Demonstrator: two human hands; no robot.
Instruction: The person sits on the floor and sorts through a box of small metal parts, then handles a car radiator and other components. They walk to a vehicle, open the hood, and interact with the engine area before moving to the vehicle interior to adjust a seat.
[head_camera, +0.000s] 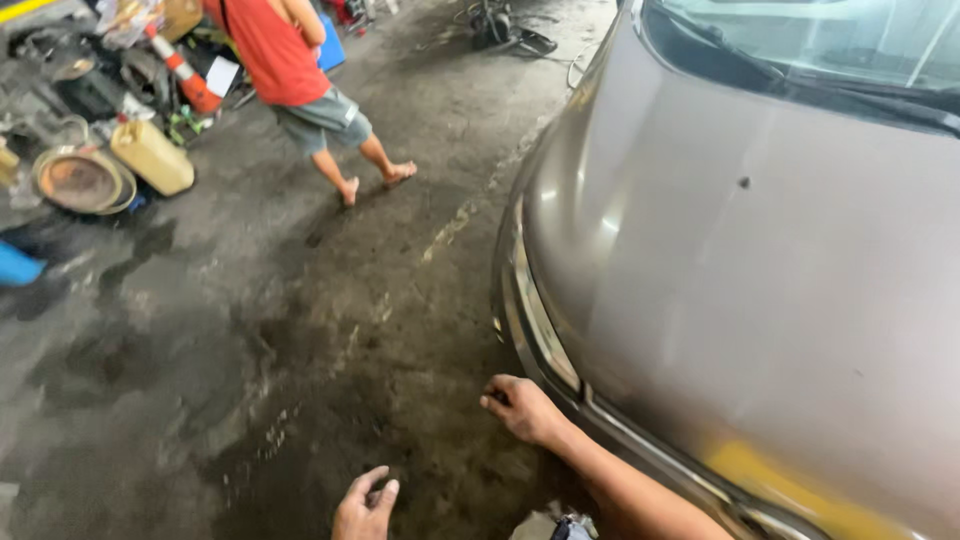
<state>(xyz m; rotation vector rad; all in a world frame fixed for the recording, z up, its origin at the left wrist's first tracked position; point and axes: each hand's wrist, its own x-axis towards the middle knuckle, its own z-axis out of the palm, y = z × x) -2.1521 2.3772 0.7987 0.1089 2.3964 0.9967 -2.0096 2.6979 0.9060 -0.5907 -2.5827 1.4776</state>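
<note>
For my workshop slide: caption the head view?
Right hand at a grey car's front edge, left hand open above oily floor.

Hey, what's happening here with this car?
A person is standing over the front corner of a grey-brown car in a garage. Their right hand is closed at the front edge by the headlight, though what it grips is hidden. The left hand hangs open and empty above the stained concrete floor. Another person walks past a yellow jug and clutter.
</note>
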